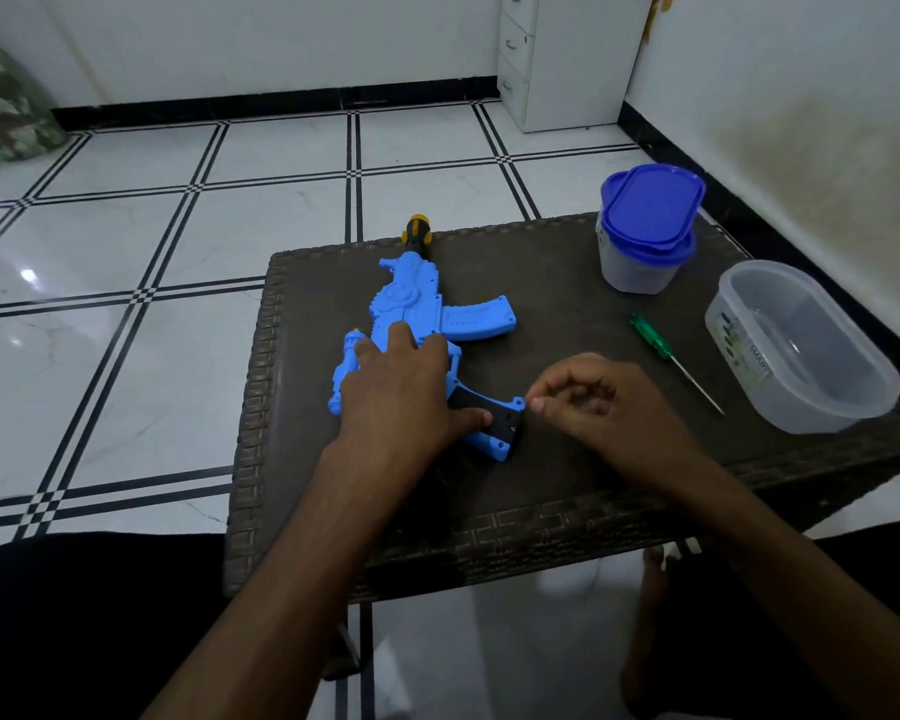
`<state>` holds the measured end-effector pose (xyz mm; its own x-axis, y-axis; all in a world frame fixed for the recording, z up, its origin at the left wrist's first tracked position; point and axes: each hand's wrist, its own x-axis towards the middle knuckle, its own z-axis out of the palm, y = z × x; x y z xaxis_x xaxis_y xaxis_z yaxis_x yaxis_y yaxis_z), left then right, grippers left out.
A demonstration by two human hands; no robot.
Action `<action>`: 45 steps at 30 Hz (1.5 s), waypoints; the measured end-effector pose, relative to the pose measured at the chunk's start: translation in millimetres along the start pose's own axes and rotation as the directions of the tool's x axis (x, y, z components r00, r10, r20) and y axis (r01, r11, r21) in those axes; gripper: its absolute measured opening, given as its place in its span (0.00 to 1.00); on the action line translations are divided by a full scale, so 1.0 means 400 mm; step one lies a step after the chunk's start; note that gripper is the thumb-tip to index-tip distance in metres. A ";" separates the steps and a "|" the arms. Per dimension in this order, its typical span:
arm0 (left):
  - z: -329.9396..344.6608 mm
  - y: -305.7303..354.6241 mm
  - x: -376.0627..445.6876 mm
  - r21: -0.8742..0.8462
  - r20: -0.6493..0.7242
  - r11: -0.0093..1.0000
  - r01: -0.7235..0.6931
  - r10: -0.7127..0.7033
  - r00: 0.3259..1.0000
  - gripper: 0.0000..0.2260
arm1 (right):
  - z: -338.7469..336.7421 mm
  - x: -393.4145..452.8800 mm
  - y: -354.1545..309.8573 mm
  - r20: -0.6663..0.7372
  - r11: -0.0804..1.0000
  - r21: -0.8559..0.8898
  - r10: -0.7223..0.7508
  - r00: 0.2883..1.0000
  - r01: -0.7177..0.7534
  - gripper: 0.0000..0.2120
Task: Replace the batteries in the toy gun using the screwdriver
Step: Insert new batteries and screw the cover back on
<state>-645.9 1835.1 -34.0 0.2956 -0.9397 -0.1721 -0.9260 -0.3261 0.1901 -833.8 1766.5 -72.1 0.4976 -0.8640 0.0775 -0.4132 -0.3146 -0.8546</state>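
Blue toy gun [422, 314] lay flat on the dark woven table [567, 491], muzzle pointing away, grip end nearest the person. Left hand [401, 387] pressed down over the rear body, fingers spread and mostly straight, thumb reaching toward the black grip panel [481, 407]. Right hand [588, 402] sat just beside the butt of the grip, thumb and forefinger pinched together at the blue corner lug; whether anything tiny, such as a screw, was held between them could not be told. Green-handled screwdriver [661, 345] rested untouched on the table, between the gun and the clear open tub [801, 350]. Lidded blue-topped jar [645, 236] stood behind it. Likely risks, judged from this: a small screw, if loose, slipping from the pinch and rolling off the table edge onto the tiled floor [126, 252], hard to find again; the panel prised by fingertips alone, straining or snapping a plastic tab; the gun skidding sideways if the left palm eased off. Safer with any screw dropped straight into the open tub.
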 end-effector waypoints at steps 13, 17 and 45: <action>-0.003 0.005 -0.016 -0.040 -0.003 0.999 0.016 -0.016 1.000 0.30 | -0.132 0.140 0.051 -0.186 0.630 -0.701 0.291 0.938 -0.335 0.19; 0.012 -0.001 -0.029 -0.056 -0.012 0.998 0.007 -0.007 1.000 0.36 | -0.117 0.135 0.055 -0.221 0.685 -0.671 0.182 0.958 -0.285 0.07; 0.118 0.045 -0.054 0.075 -0.226 0.996 0.045 -0.027 0.974 0.41 | 0.007 0.017 -0.087 -0.371 0.868 0.216 -0.350 0.860 0.446 0.16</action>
<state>-679.8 1854.4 -72.4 0.3656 -0.9296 0.0458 -0.9269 -0.3591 0.1094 -814.0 1772.7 -43.0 0.2899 -0.7790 0.5560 0.0282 -0.5738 -0.8185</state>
